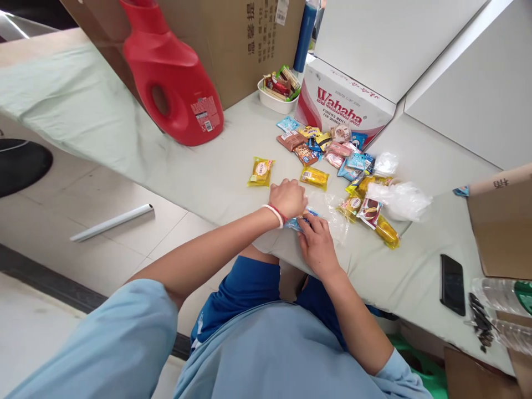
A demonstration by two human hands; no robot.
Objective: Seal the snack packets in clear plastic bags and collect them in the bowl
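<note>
Left hand (289,198) is resting curled by a blue packet (293,224). Right hand (319,244) is touching it (cannot tell either grip).

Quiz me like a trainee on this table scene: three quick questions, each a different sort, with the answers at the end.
1. Multiple choice: what do the fingers of the right hand touch?
A) the red jug
B) the blue packet
C) the black phone
2. True or false: the white tub holds wrapped snacks.
3. Short answer: which big word is printed in red on the box behind the pile of packets?

Key: 1. B, the blue packet. 2. True. 3. Wahaha.
</note>
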